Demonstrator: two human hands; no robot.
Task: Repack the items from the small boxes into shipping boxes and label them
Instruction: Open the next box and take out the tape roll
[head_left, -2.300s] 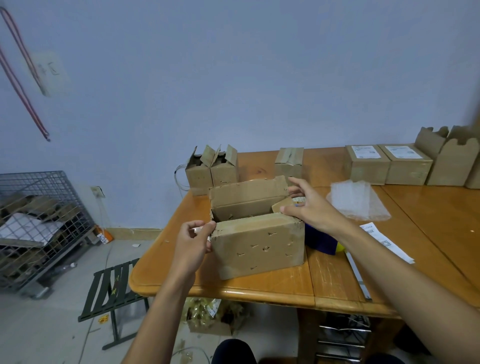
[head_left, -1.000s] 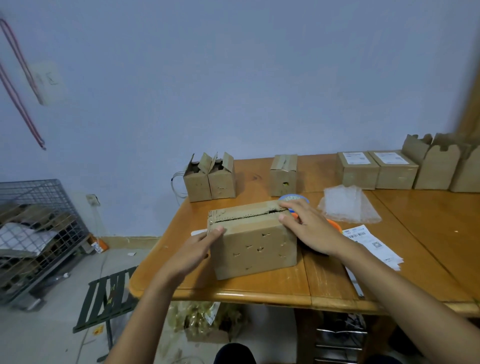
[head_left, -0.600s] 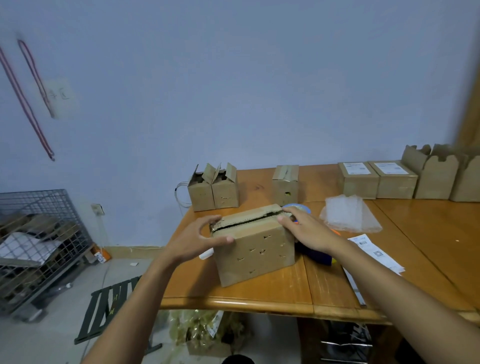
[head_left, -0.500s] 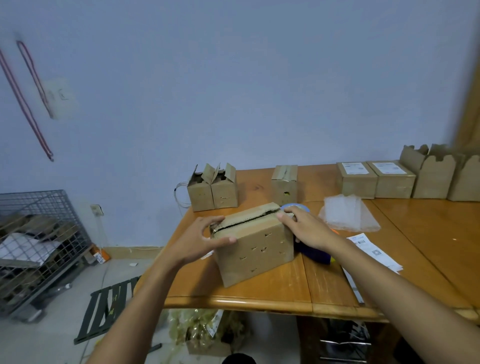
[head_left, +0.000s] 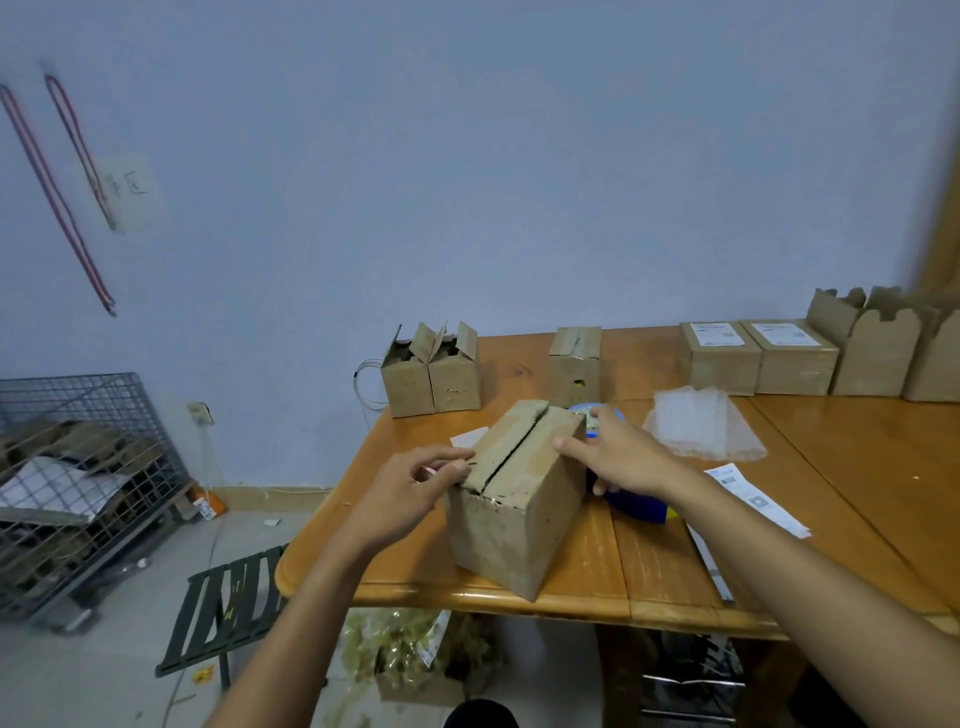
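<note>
The brown shipping box (head_left: 519, 499) stands near the table's front edge, flaps folded down, its top seam running away from me. My left hand (head_left: 410, 493) touches the box's near left top edge with its fingertips. My right hand (head_left: 618, 457) rests with spread fingers on the right flap and side. Behind that hand lie a blue tape roll (head_left: 597, 415) and a dark blue dispenser (head_left: 631, 504), both partly hidden. Two small open boxes (head_left: 431, 379) and one closed small box (head_left: 574, 364) stand at the back. Printed labels (head_left: 753, 499) lie to the right.
Bubble wrap (head_left: 701, 426) lies right of the tape. Two labelled boxes (head_left: 753, 358) and open cartons (head_left: 878, 348) line the back right. A white slip (head_left: 467, 439) lies behind the box. On the floor are a wire cage (head_left: 78, 467), a green stool (head_left: 228, 608) and a carton (head_left: 415, 660) under the table.
The flaps were folded down, then the box was turned on the table so a short end faces me. Both hands stayed on it, the left sliding to the near top edge.
</note>
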